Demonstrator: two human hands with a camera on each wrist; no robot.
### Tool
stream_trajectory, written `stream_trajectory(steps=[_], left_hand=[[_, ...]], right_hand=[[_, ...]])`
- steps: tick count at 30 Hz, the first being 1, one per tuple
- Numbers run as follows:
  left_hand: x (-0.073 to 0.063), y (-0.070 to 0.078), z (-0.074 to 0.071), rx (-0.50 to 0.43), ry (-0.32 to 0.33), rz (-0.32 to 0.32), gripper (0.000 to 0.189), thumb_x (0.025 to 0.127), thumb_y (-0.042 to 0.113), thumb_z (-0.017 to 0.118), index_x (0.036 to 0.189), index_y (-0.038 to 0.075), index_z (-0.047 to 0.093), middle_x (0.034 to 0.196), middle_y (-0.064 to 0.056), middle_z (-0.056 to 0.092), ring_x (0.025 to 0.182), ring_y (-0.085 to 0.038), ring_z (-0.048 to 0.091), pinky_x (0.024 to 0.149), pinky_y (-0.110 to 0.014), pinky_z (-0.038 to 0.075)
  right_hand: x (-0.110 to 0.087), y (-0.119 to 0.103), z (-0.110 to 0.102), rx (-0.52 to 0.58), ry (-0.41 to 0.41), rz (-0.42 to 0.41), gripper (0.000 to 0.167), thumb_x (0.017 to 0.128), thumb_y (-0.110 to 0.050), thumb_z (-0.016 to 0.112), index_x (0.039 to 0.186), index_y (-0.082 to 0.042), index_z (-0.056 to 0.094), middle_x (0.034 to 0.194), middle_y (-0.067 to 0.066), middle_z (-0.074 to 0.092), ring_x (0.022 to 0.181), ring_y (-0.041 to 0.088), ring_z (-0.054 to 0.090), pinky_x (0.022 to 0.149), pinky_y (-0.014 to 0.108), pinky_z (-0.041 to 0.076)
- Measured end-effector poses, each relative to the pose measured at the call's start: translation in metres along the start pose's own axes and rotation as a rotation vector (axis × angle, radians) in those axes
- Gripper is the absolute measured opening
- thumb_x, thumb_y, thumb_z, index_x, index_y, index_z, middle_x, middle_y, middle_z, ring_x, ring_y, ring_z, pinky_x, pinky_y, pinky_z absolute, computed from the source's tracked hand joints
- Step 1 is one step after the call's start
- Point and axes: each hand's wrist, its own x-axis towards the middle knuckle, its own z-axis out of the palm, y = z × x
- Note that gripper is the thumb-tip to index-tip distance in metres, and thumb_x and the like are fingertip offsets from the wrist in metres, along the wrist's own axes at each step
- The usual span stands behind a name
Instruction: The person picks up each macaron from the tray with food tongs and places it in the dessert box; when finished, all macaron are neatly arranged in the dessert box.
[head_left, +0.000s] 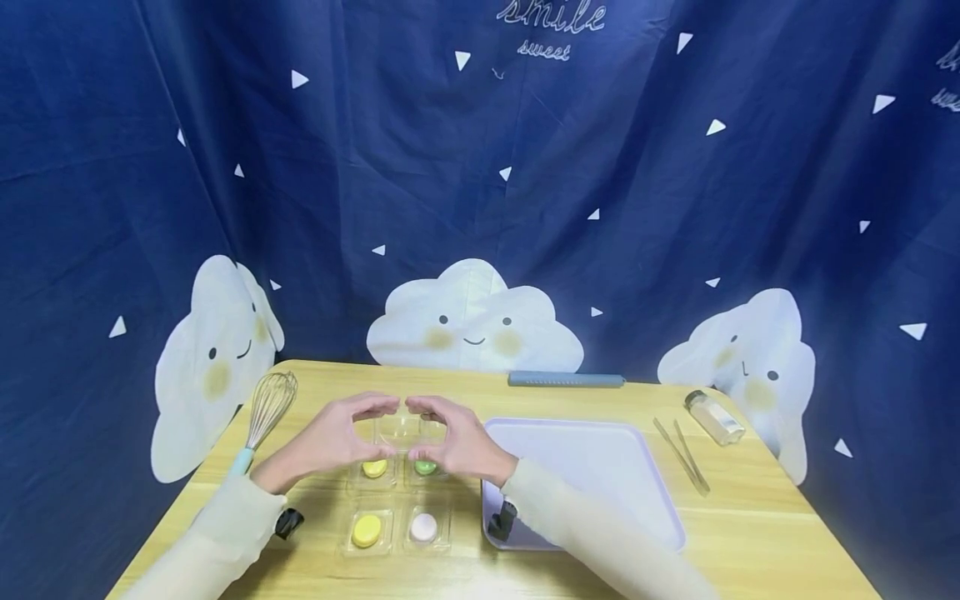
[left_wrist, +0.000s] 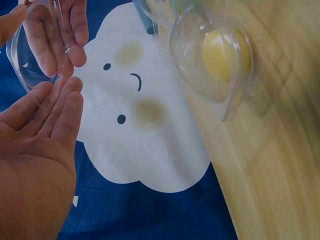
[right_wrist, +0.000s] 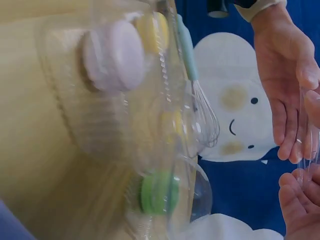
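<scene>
My left hand [head_left: 333, 437] and right hand [head_left: 461, 437] face each other above the back macaron boxes. Between their fingers and thumbs they hold a clear plastic piece [right_wrist: 306, 142], apparently a box or lid, with no macaron visible in it. Under the hands, partly covered, are a yellow macaron [head_left: 374, 467] and a green macaron [head_left: 425, 467] in clear boxes. Nearer the front edge lie another yellow macaron [head_left: 367, 531] and a pale purple macaron [head_left: 423, 527], each in its own clear box.
A pale purple tray [head_left: 585, 483] lies just right of the boxes. Beyond it are tongs [head_left: 684, 458] and a clear jar [head_left: 715, 418] on its side. A whisk [head_left: 270, 404] lies at the left edge, and a blue-grey bar [head_left: 566, 380] at the back edge.
</scene>
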Motion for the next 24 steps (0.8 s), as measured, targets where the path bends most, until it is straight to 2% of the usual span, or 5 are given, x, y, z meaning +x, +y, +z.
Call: stream_trajectory(steps=[7, 12, 15, 19, 24], left_hand=[[-0.023, 0.005, 0.000, 0.086, -0.006, -0.037, 0.078, 0.073, 0.045, 0.089, 0.136, 0.008, 0.062, 0.133, -0.007, 0.069, 0.120, -0.030, 0.068, 0.104, -0.050, 0.054], [-0.043, 0.007, 0.002, 0.177, -0.002, -0.037, 0.076, 0.072, 0.048, 0.088, 0.134, 0.010, 0.065, 0.135, -0.011, 0.067, 0.120, -0.036, 0.066, 0.102, -0.056, 0.054], [-0.056, 0.006, 0.007, 0.189, -0.010, -0.062, 0.076, 0.070, 0.045, 0.090, 0.132, 0.010, 0.065, 0.135, -0.011, 0.067, 0.121, -0.036, 0.065, 0.102, -0.056, 0.054], [-0.072, 0.005, 0.014, 0.182, -0.045, -0.099, 0.076, 0.069, 0.043, 0.090, 0.133, 0.009, 0.065, 0.136, -0.012, 0.066, 0.123, -0.037, 0.064, 0.103, -0.057, 0.053], [-0.086, 0.002, 0.022, 0.169, -0.074, -0.087, 0.075, 0.071, 0.048, 0.088, 0.131, 0.009, 0.066, 0.135, -0.013, 0.066, 0.122, -0.037, 0.064, 0.100, -0.057, 0.054]], right_hand=[[-0.013, -0.009, 0.014, -0.103, 0.004, -0.026, 0.070, 0.082, -0.026, 0.085, 0.143, -0.011, 0.054, 0.141, 0.008, 0.064, 0.123, 0.025, 0.066, 0.108, 0.029, 0.052], [-0.022, -0.012, 0.028, -0.201, -0.008, -0.099, 0.071, 0.081, -0.031, 0.085, 0.141, -0.007, 0.056, 0.139, 0.008, 0.065, 0.118, 0.024, 0.069, 0.104, 0.026, 0.054], [-0.027, -0.014, 0.037, -0.286, -0.035, -0.131, 0.073, 0.082, -0.038, 0.083, 0.142, -0.006, 0.055, 0.140, 0.008, 0.064, 0.123, 0.022, 0.067, 0.107, 0.027, 0.053], [-0.037, -0.018, 0.048, -0.391, -0.098, -0.115, 0.075, 0.085, -0.047, 0.078, 0.144, -0.008, 0.052, 0.143, 0.008, 0.062, 0.131, 0.021, 0.061, 0.111, 0.031, 0.051], [-0.046, -0.022, 0.059, -0.486, -0.137, -0.154, 0.075, 0.084, -0.047, 0.079, 0.143, -0.007, 0.053, 0.140, 0.010, 0.064, 0.127, 0.020, 0.064, 0.108, 0.025, 0.051]])
